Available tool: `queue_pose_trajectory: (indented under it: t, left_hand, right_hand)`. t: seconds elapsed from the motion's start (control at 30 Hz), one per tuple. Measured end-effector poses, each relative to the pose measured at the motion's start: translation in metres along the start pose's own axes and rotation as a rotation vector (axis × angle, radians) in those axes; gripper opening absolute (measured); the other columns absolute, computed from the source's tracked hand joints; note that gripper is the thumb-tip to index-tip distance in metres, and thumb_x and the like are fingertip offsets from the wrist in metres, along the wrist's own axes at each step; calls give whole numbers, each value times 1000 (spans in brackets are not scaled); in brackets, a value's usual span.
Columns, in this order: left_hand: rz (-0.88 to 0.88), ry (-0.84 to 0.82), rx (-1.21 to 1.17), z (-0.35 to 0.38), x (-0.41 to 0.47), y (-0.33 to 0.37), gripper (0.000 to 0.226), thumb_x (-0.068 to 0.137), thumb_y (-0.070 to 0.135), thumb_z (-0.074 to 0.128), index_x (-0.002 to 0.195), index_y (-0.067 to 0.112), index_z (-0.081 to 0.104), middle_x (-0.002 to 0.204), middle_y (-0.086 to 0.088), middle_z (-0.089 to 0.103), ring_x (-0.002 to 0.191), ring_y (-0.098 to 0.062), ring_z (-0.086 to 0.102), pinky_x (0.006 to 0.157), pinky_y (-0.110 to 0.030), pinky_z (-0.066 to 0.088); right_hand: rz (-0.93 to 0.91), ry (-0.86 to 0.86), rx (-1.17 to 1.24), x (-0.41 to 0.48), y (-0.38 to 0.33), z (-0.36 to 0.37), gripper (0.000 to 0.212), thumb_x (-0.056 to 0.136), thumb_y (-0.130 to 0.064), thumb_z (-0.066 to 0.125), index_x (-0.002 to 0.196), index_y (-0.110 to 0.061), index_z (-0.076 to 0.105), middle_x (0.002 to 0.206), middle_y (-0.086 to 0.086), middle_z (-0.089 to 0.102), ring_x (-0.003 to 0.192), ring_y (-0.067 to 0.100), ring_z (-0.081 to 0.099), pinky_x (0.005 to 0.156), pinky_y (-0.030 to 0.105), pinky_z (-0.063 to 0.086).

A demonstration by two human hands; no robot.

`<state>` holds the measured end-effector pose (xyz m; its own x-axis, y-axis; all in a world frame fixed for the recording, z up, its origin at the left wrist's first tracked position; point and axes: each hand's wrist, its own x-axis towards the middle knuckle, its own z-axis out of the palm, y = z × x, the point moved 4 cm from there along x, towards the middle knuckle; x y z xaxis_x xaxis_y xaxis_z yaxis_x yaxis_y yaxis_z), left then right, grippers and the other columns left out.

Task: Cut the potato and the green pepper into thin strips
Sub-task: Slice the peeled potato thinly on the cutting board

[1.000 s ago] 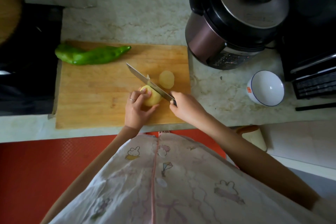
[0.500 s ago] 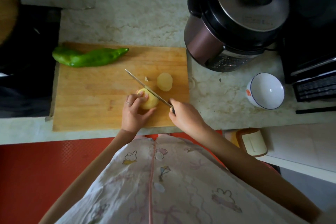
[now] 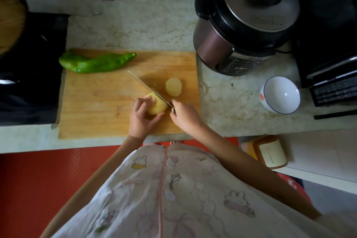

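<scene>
**Dim kitchen, soft light, wide-angle bend**

Dim and muted overall, brightest on the pale worktop (image 3: 139,25) behind the cutting board (image 3: 96,102). Softly sheened, without hard glare, on the cooker lid (image 3: 257,11) and inside the white bowl (image 3: 280,94). Near-black at the left around the stove (image 3: 29,73) (hardly any detail there). Faintly shadowed beside the knife blade (image 3: 143,83). Bowed toward the corners, smeared soft across the printed apron (image 3: 173,189).

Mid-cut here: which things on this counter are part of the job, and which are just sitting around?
In use: potato, cut piece, knife, green pepper, cutting board.
Lying about: electric cooker, white bowl.
</scene>
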<state>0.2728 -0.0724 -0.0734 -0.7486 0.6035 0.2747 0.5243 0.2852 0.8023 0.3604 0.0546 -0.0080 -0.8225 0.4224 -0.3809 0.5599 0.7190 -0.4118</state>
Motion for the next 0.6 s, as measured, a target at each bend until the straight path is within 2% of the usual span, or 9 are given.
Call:
queue_pose_trajectory:
  t: [0.1,0.17,0.27,0.33,0.43,0.5,0.53,0.6]
  left_hand:
    - [-10,-22,3,0,1,5,51,76,37,71,107,-2,64,109,-17,55,107,-21,52,90,-23,42]
    - [-26,-46,0,-1,2,8,47,77,37,70,105,1,61,115,-19,53,111,-18,50,89,-23,42]
    - [13,-104,5,-2,0,13,41,76,31,70,106,9,52,130,-19,48,115,-17,46,87,-16,37]
    - [21,-134,40,-2,2,14,48,73,20,77,111,8,49,134,-16,48,114,-21,49,85,-18,39]
    - [-90,-129,40,-2,7,13,64,68,12,82,120,5,45,125,-1,50,113,-23,49,90,-31,42]
    - [-74,-135,51,-1,11,17,68,66,11,84,120,1,45,123,-7,48,112,-20,45,93,-27,39]
    - [-59,-145,57,0,13,17,69,66,11,85,120,-1,45,122,-12,47,111,-20,43,93,-24,37]
    - [-56,-147,71,1,15,18,71,66,12,86,122,-3,44,121,-18,45,112,-21,42,94,-25,38]
  right_hand:
    - [-8,3,-7,3,1,-2,14,95,-15,45,103,-7,53,90,15,65,85,34,61,60,30,33]
    - [-12,-22,32,8,0,-3,7,94,-15,46,91,-9,48,77,10,58,75,32,56,58,30,32]
    - [27,-59,118,17,1,-8,17,94,-16,48,79,-12,42,63,1,42,67,26,48,57,32,32]
    - [46,-56,183,17,4,-9,18,93,-17,49,77,-8,46,64,5,47,64,27,50,57,38,35]
    - [27,21,191,3,13,-13,17,92,-19,50,84,-5,56,60,2,47,57,21,49,51,32,33]
    - [-3,118,142,-12,19,-21,18,91,-22,50,101,-17,64,56,-6,46,55,17,49,47,28,31]
    - [-18,175,114,-20,22,-27,26,90,-23,51,112,-24,65,56,-8,48,57,17,52,46,27,32]
    - [-62,319,63,-33,27,-40,37,89,-22,55,124,-29,61,62,-8,59,62,18,60,49,24,37]
